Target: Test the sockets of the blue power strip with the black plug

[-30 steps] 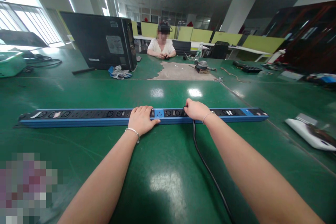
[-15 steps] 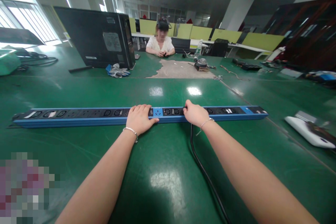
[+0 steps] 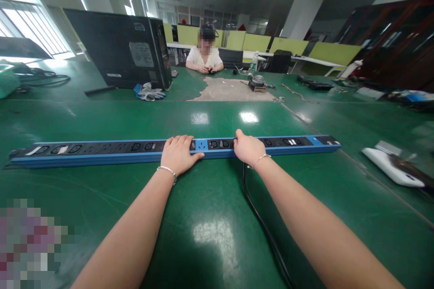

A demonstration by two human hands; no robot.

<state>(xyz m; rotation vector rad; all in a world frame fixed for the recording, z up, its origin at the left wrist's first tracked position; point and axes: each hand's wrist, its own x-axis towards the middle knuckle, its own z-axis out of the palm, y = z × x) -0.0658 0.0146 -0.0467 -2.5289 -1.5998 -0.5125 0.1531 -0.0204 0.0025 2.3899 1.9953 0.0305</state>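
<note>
Cord point(image 3: 260, 219) held at the power strip point(image 3: 222, 154)

The power strip lies across mid-frame, left hand point(image 3: 176, 152) spread open over it. The right hand point(image 3: 250, 148) is closed around the cord, its end hidden. I'd judge the step is seating or freeing it; the next move calls for firm bracing.

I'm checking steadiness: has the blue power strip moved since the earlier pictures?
No: the blue power strip shows no clear shift; its right end sits by the same part of the table seam.
</note>
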